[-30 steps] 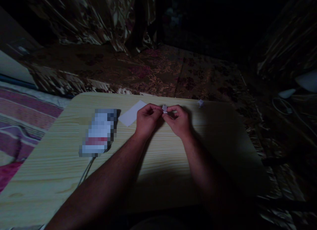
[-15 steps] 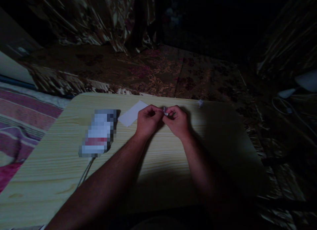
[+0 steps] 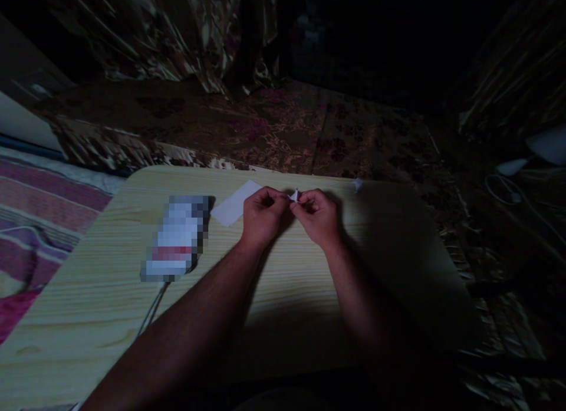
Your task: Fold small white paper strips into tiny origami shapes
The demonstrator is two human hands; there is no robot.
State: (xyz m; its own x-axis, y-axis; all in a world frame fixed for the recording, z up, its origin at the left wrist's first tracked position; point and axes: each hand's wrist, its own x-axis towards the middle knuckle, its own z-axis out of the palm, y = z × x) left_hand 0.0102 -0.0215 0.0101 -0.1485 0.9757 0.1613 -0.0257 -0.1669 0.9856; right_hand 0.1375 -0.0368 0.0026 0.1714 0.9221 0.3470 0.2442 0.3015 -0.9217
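Note:
A small folded piece of white paper (image 3: pixel 295 196) is pinched between the fingertips of both hands, above the far part of the wooden table. My left hand (image 3: pixel 265 216) grips its left side, thumb against forefinger. From the other side, my right hand (image 3: pixel 317 215) holds it with curled fingers. Much of the paper is hidden by the fingers. Partly behind my left hand lies a flat white sheet of paper (image 3: pixel 232 206). Off to the right, near the far table edge, sits a small folded white paper piece (image 3: pixel 358 185).
A blurred-out phone (image 3: pixel 174 237) with a white cable (image 3: pixel 152 309) lies on the left of the light wooden table (image 3: pixel 101 281). Beyond the far edge is a dark patterned cloth (image 3: pixel 265 125). Striped bedding (image 3: pixel 39 204) borders the left side.
The paper between my fingertips has shifted shape, now showing a pointed white flap standing up. My hands have drawn slightly apart; the phone and the other papers stay put.

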